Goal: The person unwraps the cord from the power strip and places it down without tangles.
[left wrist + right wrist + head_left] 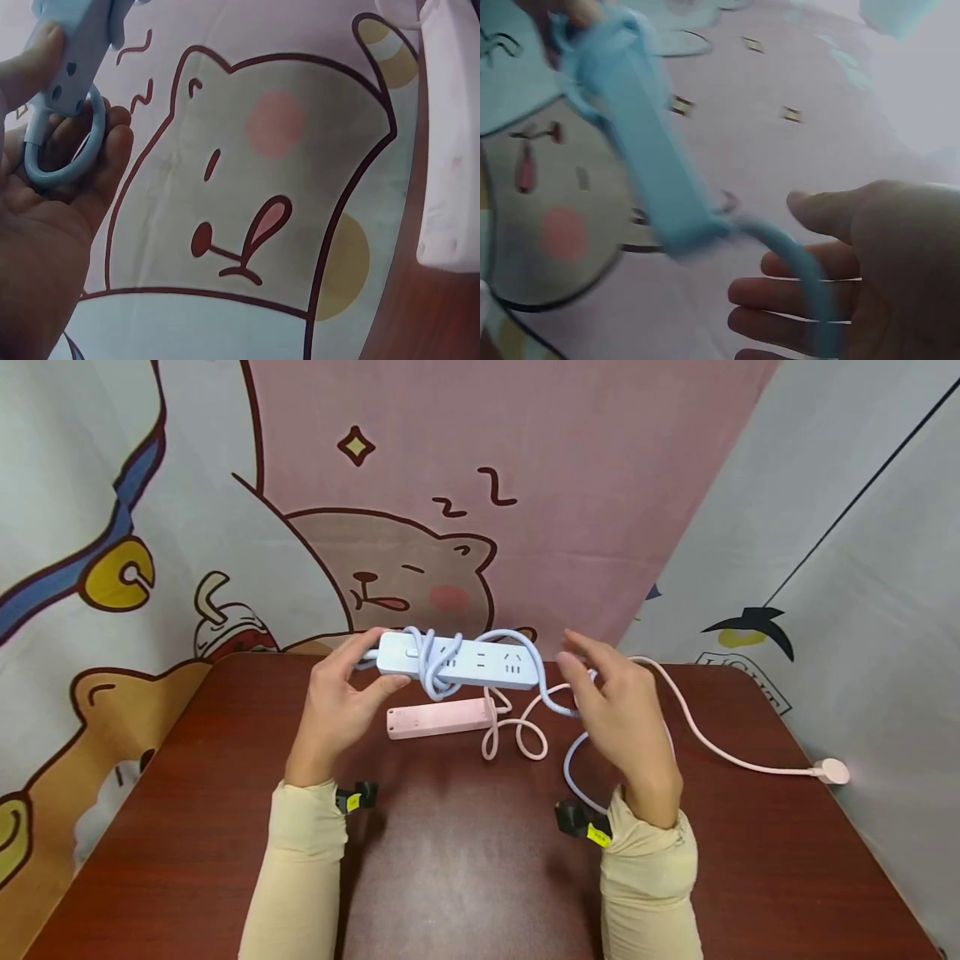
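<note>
A light blue power strip [491, 665] is held up over the table by my left hand [333, 703], thumb in front and fingers behind its left end. Its blue cord [433, 670] is wound around the strip's left half, and another length arcs off the right end. In the left wrist view a cord loop [64, 176] bends beside the palm. My right hand [628, 718] is apart from the strip, its fingers extended. The right wrist view shows the cord [799, 259] passing in front of those fingers; whether it touches them is unclear.
A pink power strip [438, 719] lies on the brown table [465, 860] behind the blue one. Its pink cord [705, 737] curls right to a round plug [832, 771] near the right edge. A cartoon-printed curtain [570, 485] hangs behind the table.
</note>
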Tool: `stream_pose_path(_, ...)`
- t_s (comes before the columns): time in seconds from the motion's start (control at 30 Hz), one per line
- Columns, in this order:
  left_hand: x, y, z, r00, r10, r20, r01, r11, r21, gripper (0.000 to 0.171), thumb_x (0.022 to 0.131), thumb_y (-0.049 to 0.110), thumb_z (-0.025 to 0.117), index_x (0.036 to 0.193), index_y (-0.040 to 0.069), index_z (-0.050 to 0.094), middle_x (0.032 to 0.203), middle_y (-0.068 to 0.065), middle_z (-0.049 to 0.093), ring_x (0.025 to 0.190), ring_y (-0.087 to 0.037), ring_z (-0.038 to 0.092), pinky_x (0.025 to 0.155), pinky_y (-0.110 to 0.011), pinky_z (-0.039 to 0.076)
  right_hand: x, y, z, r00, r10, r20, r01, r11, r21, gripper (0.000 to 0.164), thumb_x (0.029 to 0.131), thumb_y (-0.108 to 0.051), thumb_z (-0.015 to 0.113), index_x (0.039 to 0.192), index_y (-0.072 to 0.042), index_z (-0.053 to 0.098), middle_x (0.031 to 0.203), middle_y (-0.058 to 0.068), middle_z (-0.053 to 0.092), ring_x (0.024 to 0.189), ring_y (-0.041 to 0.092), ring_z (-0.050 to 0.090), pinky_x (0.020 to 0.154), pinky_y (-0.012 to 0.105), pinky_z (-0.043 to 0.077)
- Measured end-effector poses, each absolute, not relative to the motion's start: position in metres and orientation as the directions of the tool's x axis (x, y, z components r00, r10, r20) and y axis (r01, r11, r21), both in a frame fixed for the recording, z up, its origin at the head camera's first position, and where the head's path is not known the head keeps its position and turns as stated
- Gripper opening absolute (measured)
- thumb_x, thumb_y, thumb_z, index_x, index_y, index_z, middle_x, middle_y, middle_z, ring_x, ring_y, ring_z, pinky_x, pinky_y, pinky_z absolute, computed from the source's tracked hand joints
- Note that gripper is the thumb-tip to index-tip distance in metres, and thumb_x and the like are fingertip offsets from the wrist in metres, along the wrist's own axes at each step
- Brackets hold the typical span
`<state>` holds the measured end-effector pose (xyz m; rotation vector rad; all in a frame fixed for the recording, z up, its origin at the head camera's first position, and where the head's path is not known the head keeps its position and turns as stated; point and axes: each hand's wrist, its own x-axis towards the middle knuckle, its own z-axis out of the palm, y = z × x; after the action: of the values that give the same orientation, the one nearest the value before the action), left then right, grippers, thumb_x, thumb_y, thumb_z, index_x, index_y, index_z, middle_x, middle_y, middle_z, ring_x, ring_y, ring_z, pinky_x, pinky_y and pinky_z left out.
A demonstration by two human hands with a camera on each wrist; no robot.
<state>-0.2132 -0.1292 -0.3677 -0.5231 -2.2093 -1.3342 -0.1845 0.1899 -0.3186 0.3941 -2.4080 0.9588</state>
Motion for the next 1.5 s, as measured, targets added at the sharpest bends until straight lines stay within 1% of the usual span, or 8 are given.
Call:
stream_pose_path(0.17, -0.212, -0.122, -0.370, -0.790, 0.123, 0.600, 0.588, 0.428, 0.687, 0.059, 0.081, 0.011, 0.086, 0.136, 0.013, 0.064, 0.125, -0.004, 0.070, 0.109, -0.013, 0.063, 0.095, -0.018, 0.047, -0.195, 0.172, -0.329, -0.855, -0.120, 0.504, -0.440, 0.682, -0.584, 0.035, 0.101, -0.022, 0.065, 0.128, 0.000, 0.069, 0.124, 0.018, 0.072, 0.118, 0.032, 0.069, 0.101, 0.049, 0.052)
stream_pose_path(0.27, -0.213, -0.121, -0.369, -0.795, 0.136, 0.591, 0.585, 0.431, 0.687, 0.059, 0.081, 0.012, 0.086, 0.136, 0.014, 0.064, 0.125, -0.003, 0.070, 0.109, -0.013, 0.063, 0.095, -0.015, 0.046, -0.198, 0.171, -0.332, -0.851, -0.095, 0.517, -0.437, 0.674, -0.596, 0.028, 0.099, -0.019, 0.067, 0.121, -0.003, 0.073, 0.116, 0.015, 0.076, 0.095, 0.028, 0.072, 0.084, 0.043, 0.056)
stream_pose_path(0.4, -0.213, -0.121, -0.368, -0.799, 0.145, 0.583, 0.580, 0.440, 0.685, 0.058, 0.081, 0.012, 0.086, 0.135, 0.014, 0.065, 0.124, -0.003, 0.070, 0.108, -0.013, 0.063, 0.095, -0.018, 0.047, -0.201, 0.172, -0.334, -0.841, -0.065, 0.538, -0.435, 0.672, -0.599, 0.020, 0.097, -0.013, 0.069, 0.115, -0.008, 0.077, 0.109, 0.010, 0.078, 0.069, 0.022, 0.058, 0.067, 0.032, 0.045)
stream_pose_path(0.63, -0.212, -0.124, -0.369, -0.825, 0.162, 0.541, 0.550, 0.452, 0.703, 0.057, 0.081, 0.015, 0.086, 0.135, 0.014, 0.065, 0.125, -0.001, 0.070, 0.111, -0.012, 0.062, 0.098, -0.032, 0.050, -0.205, 0.179, -0.338, -0.830, -0.122, 0.545, -0.483, 0.646, -0.591, 0.022, 0.099, -0.007, 0.065, 0.118, -0.008, 0.075, 0.112, 0.010, 0.076, 0.086, 0.022, 0.064, 0.075, 0.028, 0.045)
stream_pose_path(0.8, -0.210, -0.129, -0.368, -0.840, 0.127, 0.527, 0.525, 0.436, 0.731, 0.058, 0.083, 0.013, 0.085, 0.137, 0.013, 0.064, 0.128, -0.005, 0.069, 0.111, -0.014, 0.061, 0.095, -0.017, 0.046, -0.208, 0.183, -0.340, -0.814, -0.144, 0.563, -0.523, 0.603, -0.602, 0.023, 0.100, -0.001, 0.061, 0.117, -0.005, 0.075, 0.099, 0.009, 0.073, 0.078, 0.017, 0.061, 0.070, 0.015, 0.043)
stream_pose_path(0.9, -0.211, -0.133, -0.368, -0.851, 0.100, 0.516, 0.505, 0.432, 0.747, 0.058, 0.083, 0.013, 0.084, 0.138, 0.013, 0.063, 0.129, -0.005, 0.068, 0.111, -0.012, 0.060, 0.093, -0.013, 0.045, -0.210, 0.184, -0.341, -0.815, -0.149, 0.560, -0.531, 0.577, -0.620, 0.023, 0.100, -0.001, 0.060, 0.117, -0.005, 0.074, 0.093, 0.008, 0.070, 0.076, 0.013, 0.062, 0.068, 0.011, 0.044)
stream_pose_path(1.2, -0.211, -0.142, -0.368, -0.858, 0.053, 0.511, 0.481, 0.432, 0.763, 0.056, 0.085, 0.013, 0.083, 0.138, 0.011, 0.063, 0.126, -0.007, 0.068, 0.107, -0.006, 0.058, 0.091, -0.012, 0.045, -0.212, 0.179, -0.345, -0.829, -0.124, 0.546, -0.519, 0.538, -0.665, 0.015, 0.096, -0.007, 0.069, 0.109, -0.003, 0.075, 0.092, 0.010, 0.070, 0.074, 0.011, 0.053, 0.065, 0.014, 0.040)
stream_pose_path(1.5, -0.212, -0.148, -0.368, -0.862, 0.005, 0.506, 0.459, 0.432, 0.777, 0.054, 0.087, 0.015, 0.082, 0.137, 0.013, 0.064, 0.127, -0.007, 0.068, 0.105, -0.002, 0.057, 0.091, -0.013, 0.046, -0.212, 0.177, -0.345, -0.819, -0.123, 0.560, -0.522, 0.564, -0.640, 0.009, 0.091, -0.014, 0.078, 0.095, -0.006, 0.077, 0.079, 0.004, 0.068, 0.065, 0.008, 0.048, 0.058, 0.016, 0.037)
